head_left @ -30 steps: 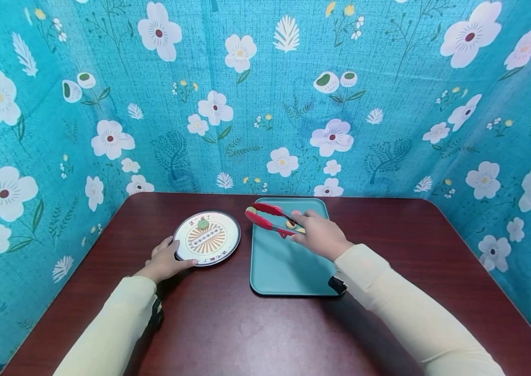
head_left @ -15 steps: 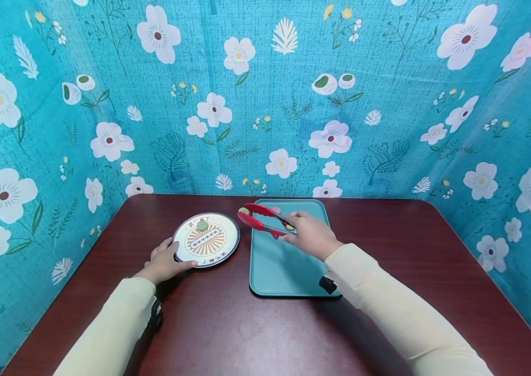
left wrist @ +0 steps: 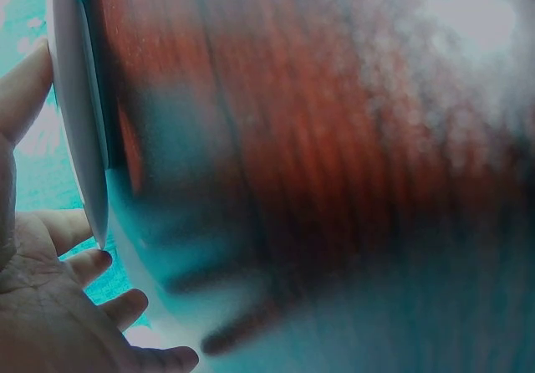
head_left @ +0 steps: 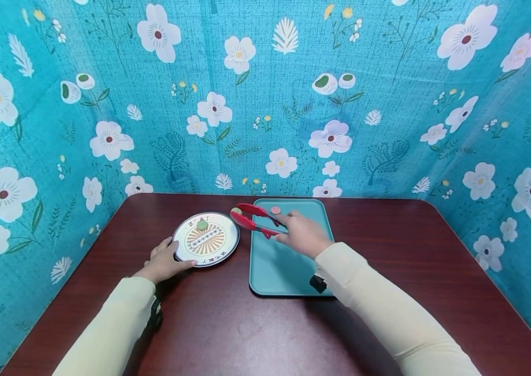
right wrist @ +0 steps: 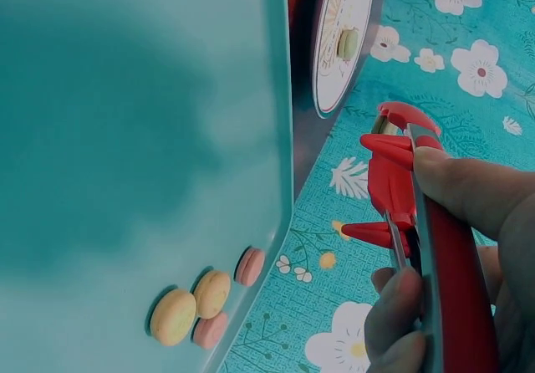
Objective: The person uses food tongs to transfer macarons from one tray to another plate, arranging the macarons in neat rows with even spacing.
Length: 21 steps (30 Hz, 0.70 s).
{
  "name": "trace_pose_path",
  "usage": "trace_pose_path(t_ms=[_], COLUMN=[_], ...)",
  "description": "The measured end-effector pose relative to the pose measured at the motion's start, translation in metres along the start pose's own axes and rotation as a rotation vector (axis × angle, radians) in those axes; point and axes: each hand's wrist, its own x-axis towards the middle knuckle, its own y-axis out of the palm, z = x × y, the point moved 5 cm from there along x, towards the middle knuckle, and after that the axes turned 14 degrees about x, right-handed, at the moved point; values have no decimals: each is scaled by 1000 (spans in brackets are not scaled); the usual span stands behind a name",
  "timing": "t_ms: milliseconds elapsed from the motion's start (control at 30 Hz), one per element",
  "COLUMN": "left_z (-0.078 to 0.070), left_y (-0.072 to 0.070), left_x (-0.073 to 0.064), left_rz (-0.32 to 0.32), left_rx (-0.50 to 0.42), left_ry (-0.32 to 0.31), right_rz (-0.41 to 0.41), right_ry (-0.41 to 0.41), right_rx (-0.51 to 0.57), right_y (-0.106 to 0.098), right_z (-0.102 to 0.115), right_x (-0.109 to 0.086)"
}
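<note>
My right hand (head_left: 304, 234) grips red-tipped tongs (head_left: 249, 224), their tips near the right rim of a round patterned plate (head_left: 222, 241). Between the tips sits a green macaron (head_left: 236, 211), partly hidden by the red heads. Another green macaron (head_left: 202, 225) lies on the back part of the plate. At the plate's left front edge my left hand (head_left: 164, 261) rests its thumb and fingers against the rim. In the left wrist view, the other fingers (left wrist: 125, 308) are spread and loosely extended beside the plate's edge. The right wrist view shows the thumb pressing one tong arm.
A teal tray (head_left: 288, 274) lies right of the plate, under the right forearm. Several macarons sit at its far end: yellow macarons (right wrist: 173, 316) and pink macarons (right wrist: 250, 266). The dark wooden table (head_left: 246, 334) meets a floral curtain (head_left: 265, 104) at the back and sides.
My right hand has moved left with the tongs and the green macaron, from over the tray to the plate's right edge. The left hand and plate have stayed in place.
</note>
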Motion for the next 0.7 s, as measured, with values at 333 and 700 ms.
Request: trace_pose_path(t_ms=[333, 700], left_z=[2, 1], left_y=[2, 0], left_x=[3, 3], left_rz=[-1, 8], left_rx=[-4, -16], left_ry=[5, -11], right_rz=[5, 14], right_ry=[18, -13], right_rx=[16, 23], right_y=[7, 14], right_z=[2, 10], right_x=[8, 13])
